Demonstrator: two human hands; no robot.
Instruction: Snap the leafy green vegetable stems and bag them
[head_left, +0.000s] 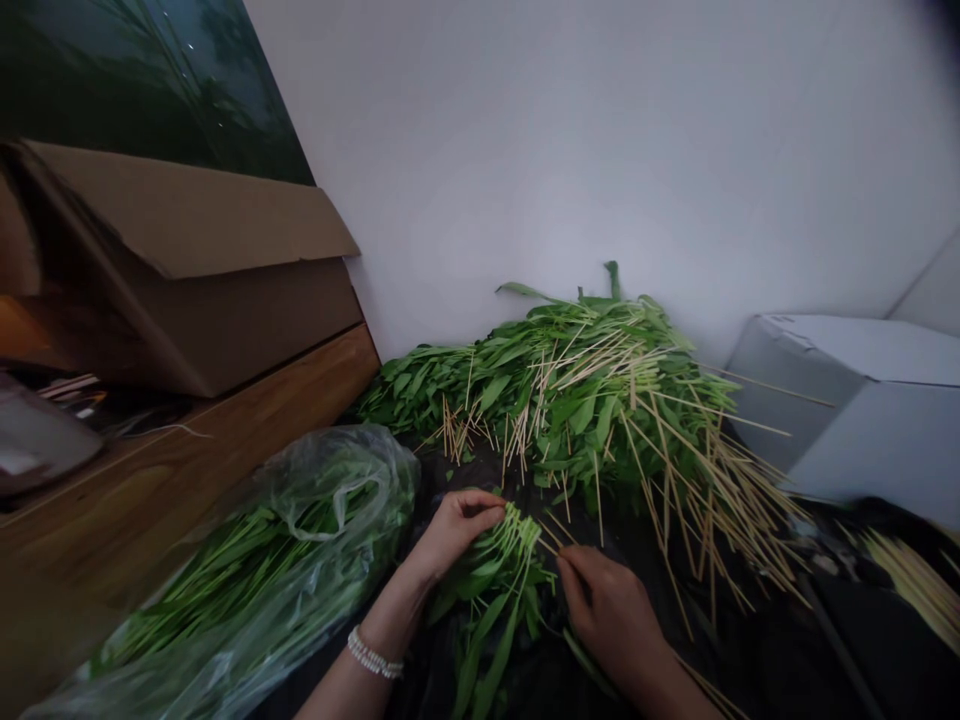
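Leafy green stems (517, 545) hang side by side in a row between my hands, their leaves drooping below. My left hand (463, 525), with a pale beaded bracelet on its wrist, pinches the left end of that row between thumb and fingertips. Thin wooden skewers (550, 540) run from the right end of the row to my right hand (611, 612), whose thumb and fingers are closed on them. How far the skewers reach through the stems is hidden by the greens.
A large pile of skewered greens (577, 380) lies against the white wall. At left are a clear plastic bag (360, 470) of loose greens and a cardboard box (247, 300) on a wooden surface (300, 385). A white box (847, 400) stands right, near more sticks (911, 580).
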